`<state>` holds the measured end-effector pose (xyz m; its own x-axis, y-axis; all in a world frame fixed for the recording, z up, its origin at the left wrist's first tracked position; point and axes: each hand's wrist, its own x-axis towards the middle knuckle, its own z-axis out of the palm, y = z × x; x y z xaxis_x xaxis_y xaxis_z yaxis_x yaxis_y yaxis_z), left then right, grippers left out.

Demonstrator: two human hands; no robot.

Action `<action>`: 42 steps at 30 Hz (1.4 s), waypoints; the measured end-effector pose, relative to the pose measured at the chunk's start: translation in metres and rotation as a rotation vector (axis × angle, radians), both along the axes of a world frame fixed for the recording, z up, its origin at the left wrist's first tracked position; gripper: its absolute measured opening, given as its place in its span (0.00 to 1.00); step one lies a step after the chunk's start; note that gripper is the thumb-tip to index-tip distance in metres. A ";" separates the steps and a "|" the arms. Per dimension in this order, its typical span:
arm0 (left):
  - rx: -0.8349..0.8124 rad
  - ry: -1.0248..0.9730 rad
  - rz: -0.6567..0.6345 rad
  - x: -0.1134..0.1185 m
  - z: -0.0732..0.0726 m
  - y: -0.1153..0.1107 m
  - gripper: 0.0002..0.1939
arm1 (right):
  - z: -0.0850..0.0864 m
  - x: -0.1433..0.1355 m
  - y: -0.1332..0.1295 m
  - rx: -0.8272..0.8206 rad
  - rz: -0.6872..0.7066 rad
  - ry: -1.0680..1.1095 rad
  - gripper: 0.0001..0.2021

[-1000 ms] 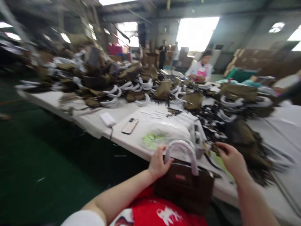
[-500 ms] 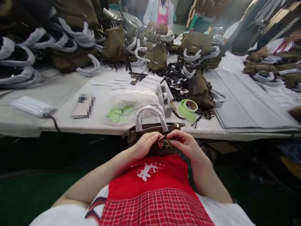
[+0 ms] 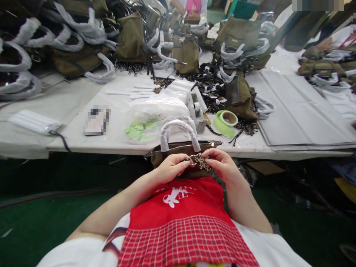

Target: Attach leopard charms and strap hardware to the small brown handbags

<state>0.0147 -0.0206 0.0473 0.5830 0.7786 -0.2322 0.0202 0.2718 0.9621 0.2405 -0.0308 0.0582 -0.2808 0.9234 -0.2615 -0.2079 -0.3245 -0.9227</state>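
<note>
A brown handbag point(image 3: 174, 148) with a zipped top and white-wrapped handles point(image 3: 179, 124) stands at the table's front edge, close against my apron. In front of it, my left hand point(image 3: 172, 167) pinches a metal ring point(image 3: 192, 160) between thumb and fingers. My right hand point(image 3: 219, 163) grips a leopard-print charm point(image 3: 204, 163) by its upper edge, beside the ring. Ring and charm lie close together; the link between them is too small to make out. The lower front of the bag is partly hidden by my hands and apron.
A roll of green tape point(image 3: 229, 118) lies behind the bag to the right, near a grey tape dispenser point(image 3: 196, 109). A phone point(image 3: 96, 121) and a white power bank-like box point(image 3: 35, 122) rest at left. Several brown bags point(image 3: 186, 55) crowd the back, where a co-worker's hands show.
The ring and charm have turned into clearer view, with the charm now spread flatter between my hands. My left fingers have moved onto the ring's edge. The camera has tilted down slightly.
</note>
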 end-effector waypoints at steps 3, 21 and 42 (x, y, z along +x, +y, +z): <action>-0.039 -0.006 0.033 0.002 0.000 0.001 0.21 | -0.001 0.000 0.003 -0.129 -0.001 0.099 0.11; -0.138 -0.156 0.043 0.006 0.001 0.002 0.20 | -0.007 -0.023 0.001 0.046 0.007 -0.237 0.15; 0.615 0.298 0.211 0.003 -0.005 0.002 0.13 | -0.011 -0.030 0.002 0.018 0.008 -0.308 0.20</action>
<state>0.0177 -0.0187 0.0427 0.3861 0.9086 0.1595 0.3125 -0.2915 0.9041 0.2101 -0.0292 0.0469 -0.1985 0.9266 -0.3194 0.0847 -0.3084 -0.9475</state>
